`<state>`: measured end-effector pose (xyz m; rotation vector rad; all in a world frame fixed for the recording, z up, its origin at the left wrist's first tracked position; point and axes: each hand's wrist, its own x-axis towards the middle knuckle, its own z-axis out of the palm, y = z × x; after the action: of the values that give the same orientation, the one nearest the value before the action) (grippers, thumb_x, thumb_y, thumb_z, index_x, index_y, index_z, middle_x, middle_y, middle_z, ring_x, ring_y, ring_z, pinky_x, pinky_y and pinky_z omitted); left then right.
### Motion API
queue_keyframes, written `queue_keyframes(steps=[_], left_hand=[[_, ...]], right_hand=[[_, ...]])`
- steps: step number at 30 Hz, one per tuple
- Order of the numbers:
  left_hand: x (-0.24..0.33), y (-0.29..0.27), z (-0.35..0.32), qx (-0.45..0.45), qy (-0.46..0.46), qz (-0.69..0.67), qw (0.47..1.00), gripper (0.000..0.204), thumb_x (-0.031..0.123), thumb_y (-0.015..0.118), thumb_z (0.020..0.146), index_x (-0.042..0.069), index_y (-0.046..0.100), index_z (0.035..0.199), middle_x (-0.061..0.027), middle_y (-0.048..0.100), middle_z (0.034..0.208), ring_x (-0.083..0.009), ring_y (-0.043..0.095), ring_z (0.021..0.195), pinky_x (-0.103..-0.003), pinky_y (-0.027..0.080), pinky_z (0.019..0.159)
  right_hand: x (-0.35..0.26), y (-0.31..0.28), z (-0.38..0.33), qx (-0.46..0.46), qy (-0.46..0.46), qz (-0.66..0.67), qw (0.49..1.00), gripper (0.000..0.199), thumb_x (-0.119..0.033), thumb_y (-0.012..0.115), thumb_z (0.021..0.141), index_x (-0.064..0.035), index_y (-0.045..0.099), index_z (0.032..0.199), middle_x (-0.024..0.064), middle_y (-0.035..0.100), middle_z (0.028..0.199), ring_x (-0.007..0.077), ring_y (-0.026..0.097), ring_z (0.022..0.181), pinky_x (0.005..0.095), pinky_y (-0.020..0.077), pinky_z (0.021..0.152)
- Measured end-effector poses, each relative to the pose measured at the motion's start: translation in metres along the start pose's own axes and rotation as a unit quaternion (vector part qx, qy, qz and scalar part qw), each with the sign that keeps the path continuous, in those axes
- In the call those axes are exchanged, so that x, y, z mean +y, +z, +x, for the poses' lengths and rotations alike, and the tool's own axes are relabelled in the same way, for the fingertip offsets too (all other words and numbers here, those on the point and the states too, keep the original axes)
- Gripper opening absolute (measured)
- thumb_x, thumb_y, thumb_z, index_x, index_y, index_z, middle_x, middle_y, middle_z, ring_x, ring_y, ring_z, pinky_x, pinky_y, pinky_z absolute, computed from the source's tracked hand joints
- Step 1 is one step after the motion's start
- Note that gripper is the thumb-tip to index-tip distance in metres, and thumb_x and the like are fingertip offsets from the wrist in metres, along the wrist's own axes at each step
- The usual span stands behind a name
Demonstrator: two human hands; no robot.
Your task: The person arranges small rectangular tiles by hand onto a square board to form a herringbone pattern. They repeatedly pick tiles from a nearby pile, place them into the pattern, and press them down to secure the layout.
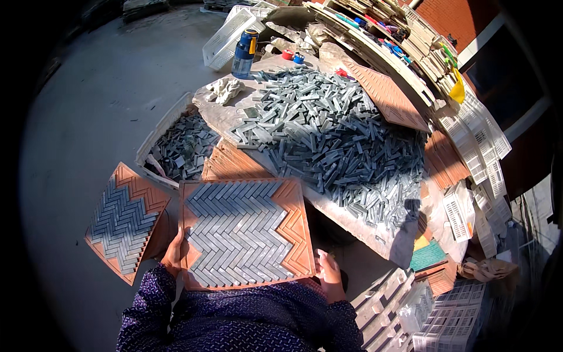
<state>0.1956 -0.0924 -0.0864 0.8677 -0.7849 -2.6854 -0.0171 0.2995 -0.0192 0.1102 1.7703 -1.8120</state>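
Observation:
Between my two hands is an orange mould tray (297,234), held in front of my body. Grey stone strips (234,232) fill most of its grooves in a herringbone pattern; bare orange grooves show along its right side and at the left corners. My left hand (173,253) is closed on the tray's left edge, its fingers partly hidden underneath. At the lower right edge, my right hand (329,274) grips the same tray. A second orange tray (153,196), partly filled with grey strips in the same pattern, lies just left of my left hand.
A large heap of loose grey strips (328,129) covers the worktable (381,243) ahead. Beside it stand a blue bottle (244,56), white gloves (224,91) and a crate of dark pieces (167,121). More orange trays (390,97) lie around; a wooden pallet (381,305) is at lower right.

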Motion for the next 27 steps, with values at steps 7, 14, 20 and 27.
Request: queue_keyframes(steps=[7, 14, 20, 27], left_hand=[[-0.007, -0.064, 0.008, -0.038, 0.01, 0.049, 0.998, 0.057, 0.049, 0.051, 0.091, 0.003, 0.049, 0.124, -0.0076, 0.059, 0.075, -0.017, 0.055, 0.063, -0.028, 0.045, 0.059], [0.024, -0.007, -0.005, 0.185, 0.184, 0.341, 0.903, 0.048, 0.042, 0.043, 0.096, 0.004, 0.052, 0.125, -0.0086, 0.06, 0.09, -0.0163, 0.056, 0.074, -0.027, 0.043, 0.061], [0.025, 0.141, 0.017, 0.009, 0.264, 0.818, 0.511, 0.062, 0.039, 0.039, 0.097, 0.004, 0.023, 0.145, -0.0179, 0.023, 0.149, -0.0346, 0.019, 0.139, -0.048, 0.011, 0.113], [-0.021, 0.205, 0.077, -0.133, 0.303, 0.843, 0.424, 0.08, 0.059, 0.039, 0.088, 0.004, 0.023, 0.144, -0.0147, 0.023, 0.15, -0.0305, 0.02, 0.14, -0.051, 0.011, 0.112]], right_hand=[[-0.044, 0.054, -0.001, -0.01, 0.006, -0.128, 0.992, 0.036, -0.028, 0.043, 0.098, 0.0031, 0.058, 0.11, 0.0095, 0.062, 0.103, 0.0159, 0.058, 0.093, 0.0281, 0.045, 0.084], [-0.034, 0.053, 0.003, 0.002, -0.089, -0.236, 0.968, 0.032, -0.026, 0.045, 0.095, 0.0022, 0.059, 0.089, 0.0148, 0.057, 0.076, 0.0187, 0.053, 0.073, 0.0336, 0.0432, 0.067], [-0.008, 0.044, 0.01, 0.083, -0.136, -0.243, 0.957, 0.032, -0.028, 0.048, 0.094, 0.0021, 0.057, 0.085, 0.0107, 0.055, 0.07, 0.0162, 0.05, 0.067, 0.032, 0.0423, 0.062], [0.001, 0.041, 0.014, 0.062, -0.136, -0.245, 0.958, 0.031, -0.025, 0.048, 0.095, 0.0015, 0.055, 0.082, 0.0049, 0.048, 0.066, 0.0095, 0.043, 0.065, 0.0284, 0.0396, 0.059]])
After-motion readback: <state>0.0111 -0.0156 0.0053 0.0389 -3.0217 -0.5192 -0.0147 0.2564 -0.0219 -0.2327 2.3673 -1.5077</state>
